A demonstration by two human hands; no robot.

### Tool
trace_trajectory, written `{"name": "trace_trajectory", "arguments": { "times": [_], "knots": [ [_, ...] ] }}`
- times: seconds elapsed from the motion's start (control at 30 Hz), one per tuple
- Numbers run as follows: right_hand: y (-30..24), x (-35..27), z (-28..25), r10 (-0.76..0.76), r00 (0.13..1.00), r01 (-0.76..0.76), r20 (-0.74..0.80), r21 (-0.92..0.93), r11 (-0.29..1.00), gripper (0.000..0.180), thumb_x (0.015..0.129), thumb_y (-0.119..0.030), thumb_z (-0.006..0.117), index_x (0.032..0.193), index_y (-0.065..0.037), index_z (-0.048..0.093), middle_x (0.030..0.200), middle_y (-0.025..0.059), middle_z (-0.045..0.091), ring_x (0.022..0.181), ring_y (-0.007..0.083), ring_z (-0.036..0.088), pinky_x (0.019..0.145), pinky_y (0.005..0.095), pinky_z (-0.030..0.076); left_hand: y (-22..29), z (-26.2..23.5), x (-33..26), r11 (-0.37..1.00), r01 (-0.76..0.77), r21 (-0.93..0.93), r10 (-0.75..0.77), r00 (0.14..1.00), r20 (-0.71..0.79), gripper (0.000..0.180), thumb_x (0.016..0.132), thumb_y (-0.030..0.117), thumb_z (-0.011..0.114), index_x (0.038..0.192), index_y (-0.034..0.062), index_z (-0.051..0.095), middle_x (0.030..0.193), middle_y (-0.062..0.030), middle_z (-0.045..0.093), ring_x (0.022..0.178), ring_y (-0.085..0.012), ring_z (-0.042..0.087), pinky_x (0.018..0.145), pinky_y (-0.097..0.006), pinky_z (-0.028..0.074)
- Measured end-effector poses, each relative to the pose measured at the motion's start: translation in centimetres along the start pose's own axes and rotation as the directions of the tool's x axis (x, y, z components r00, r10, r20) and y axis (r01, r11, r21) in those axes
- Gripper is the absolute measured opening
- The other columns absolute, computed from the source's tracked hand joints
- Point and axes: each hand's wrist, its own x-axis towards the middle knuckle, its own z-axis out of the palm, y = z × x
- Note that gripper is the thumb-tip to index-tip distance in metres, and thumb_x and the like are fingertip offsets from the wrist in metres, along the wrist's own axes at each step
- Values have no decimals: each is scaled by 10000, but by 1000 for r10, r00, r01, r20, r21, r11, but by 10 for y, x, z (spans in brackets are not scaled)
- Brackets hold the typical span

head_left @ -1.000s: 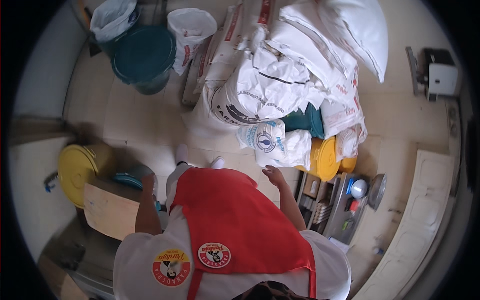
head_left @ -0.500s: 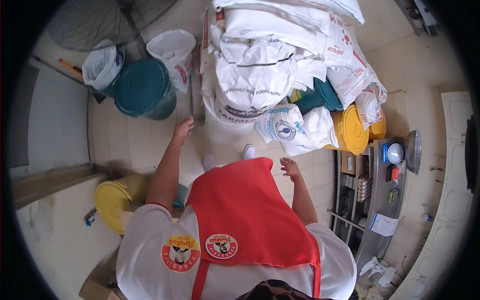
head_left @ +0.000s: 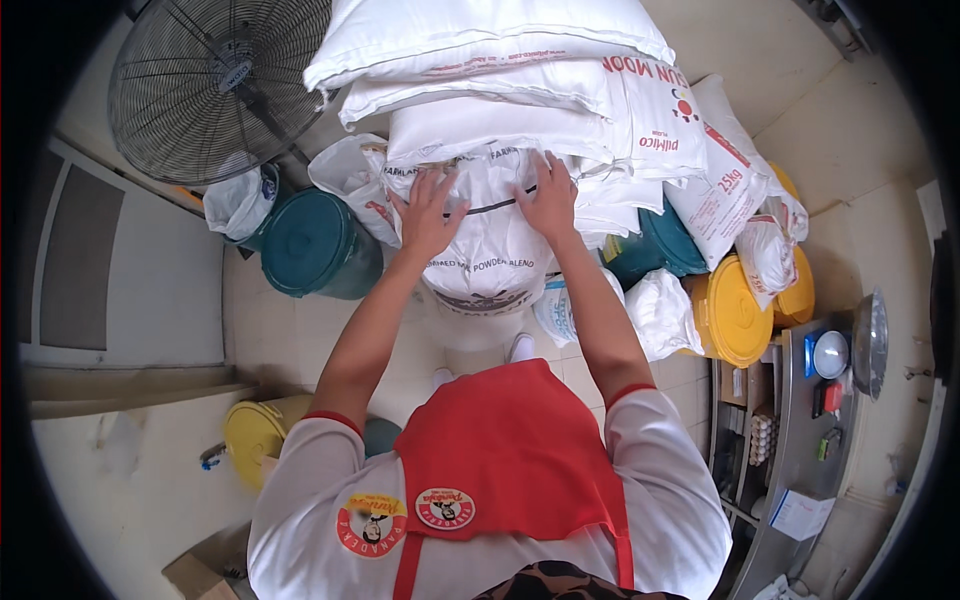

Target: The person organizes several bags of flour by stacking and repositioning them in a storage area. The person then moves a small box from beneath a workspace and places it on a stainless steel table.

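Note:
A tall white printed sack (head_left: 490, 240) stands upright in front of me, its crumpled upper part against the stack behind. On the left of its top rests my left hand (head_left: 429, 212), fingers spread over the plastic. My right hand (head_left: 547, 200) lies on the right of the same sack, beside a dark line across it, with its fingers apart and pointing away from me. Neither hand appears to grip the material. Just beyond my fingertips, full white sacks (head_left: 500, 112) are piled flat on one another.
A floor fan (head_left: 235, 80) and a lidded green bin (head_left: 315, 240) stand at the left. To the right are a leaning sack (head_left: 718, 185), a yellow bin (head_left: 735, 315) and a steel table (head_left: 790, 440). Another yellow bin (head_left: 255, 440) is near my left elbow.
Both hands have moved forward and inward from beside my body onto the upright sack. My view has shifted, with more of the sack pile and the fan in sight.

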Motion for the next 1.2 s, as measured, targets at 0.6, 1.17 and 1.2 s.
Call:
{"name": "trace_trajectory", "arguments": {
  "times": [0.6,1.17,1.2],
  "knots": [
    [51,25,33,236,902,-287,362,92,954,486,979,-344,588,1422,-162,509,1019,248,690,954,439,679,825,535,528,1,64,16,944,189,272,-246,950,194,497,999,530,472,1343,181,555,1454,-96,423,1431,-325,311,998,-822,178],
    [98,-1,42,186,899,-168,396,-80,982,594,961,-502,590,1430,-144,517,1178,261,635,1118,452,607,945,527,496,-30,25,-6,993,-106,-58,120,937,328,583,933,341,647,1461,143,497,1544,-24,447,1500,-282,286,1139,-736,166],
    [91,-12,35,194,920,-146,340,-164,976,582,953,-481,617,1437,-170,529,1200,237,617,1153,446,570,969,514,480,-38,14,-18,993,-110,-37,116,957,267,537,937,324,648,1425,128,537,1504,-31,494,1472,-292,339,1136,-720,190]
  ]
}}
